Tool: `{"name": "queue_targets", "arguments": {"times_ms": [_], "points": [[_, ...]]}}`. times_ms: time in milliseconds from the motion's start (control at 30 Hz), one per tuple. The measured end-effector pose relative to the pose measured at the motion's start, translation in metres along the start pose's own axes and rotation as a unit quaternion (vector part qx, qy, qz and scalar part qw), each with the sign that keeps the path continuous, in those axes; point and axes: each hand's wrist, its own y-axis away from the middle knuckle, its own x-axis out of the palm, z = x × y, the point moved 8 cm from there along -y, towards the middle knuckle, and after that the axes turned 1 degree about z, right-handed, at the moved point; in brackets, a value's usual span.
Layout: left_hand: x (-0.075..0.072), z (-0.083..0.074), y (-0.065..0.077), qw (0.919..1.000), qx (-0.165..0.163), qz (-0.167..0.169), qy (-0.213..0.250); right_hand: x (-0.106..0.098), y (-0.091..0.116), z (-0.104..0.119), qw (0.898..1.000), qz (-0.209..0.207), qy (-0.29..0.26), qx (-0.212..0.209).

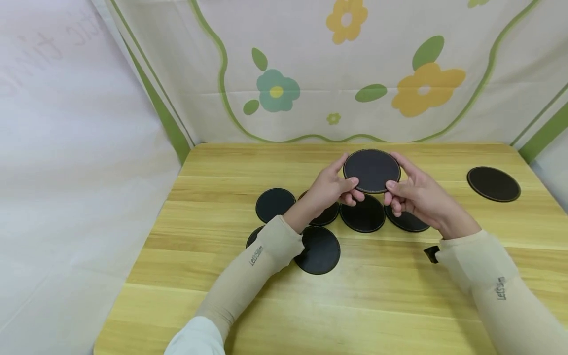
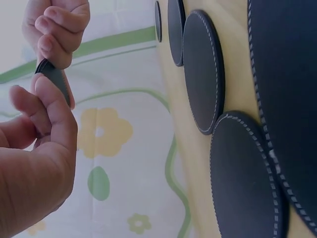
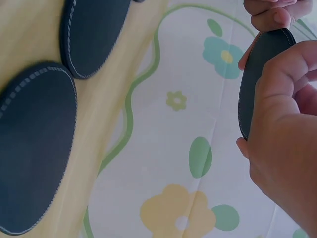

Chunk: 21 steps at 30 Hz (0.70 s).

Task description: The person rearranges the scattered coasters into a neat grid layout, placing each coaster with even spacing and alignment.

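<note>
Both hands hold one round black coaster [image 1: 372, 170] with light edge stitching, raised over the table and tilted so its face shows in the head view. My left hand [image 1: 335, 185] pinches its left edge between thumb and fingers. On the opposite edge, my right hand [image 1: 417, 195] does the same. In the right wrist view the held coaster [image 3: 260, 79] appears nearly edge-on, with the right hand [image 3: 292, 99] in front of part of it. Just below the hands, more black coasters [image 1: 363, 214] lie on the table in a row, partly hidden by the hands.
Nearer me, another coaster [image 1: 317, 250] lies beside one mostly covered by the left sleeve [image 1: 262, 256]. A lone coaster [image 1: 493, 184] rests at the far right of the wooden table [image 1: 355, 305]. A small black piece [image 1: 431, 254] shows by the right sleeve. A flowered cloth [image 1: 310, 59] hangs behind.
</note>
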Motion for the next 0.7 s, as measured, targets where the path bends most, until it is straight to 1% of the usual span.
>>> {"name": "queue_targets", "arguments": {"times_ms": [67,133,333,500,633,700], "points": [[0.001,0.003,0.007,0.9999,-0.007,0.009,0.006,0.004,0.005,-0.005,1.000,0.010,0.004,0.004],[0.004,0.005,0.015,0.9997,-0.013,0.019,0.005,0.007,0.010,-0.010,1.000,0.012,0.015,0.009],[0.011,0.017,0.034,0.9980,-0.034,0.051,-0.013,0.013,0.029,-0.022,0.997,-0.016,0.067,0.019],[0.012,0.030,0.045,0.9962,-0.055,0.061,-0.030,0.013,0.040,-0.033,0.995,-0.028,0.095,0.026],[0.015,0.041,0.055,0.9946,-0.070,0.069,-0.035,0.013,0.048,-0.045,0.994,-0.024,0.101,0.036],[0.018,0.047,0.060,0.9932,-0.082,0.068,-0.046,0.014,0.053,-0.052,0.994,-0.021,0.102,0.045]]}}
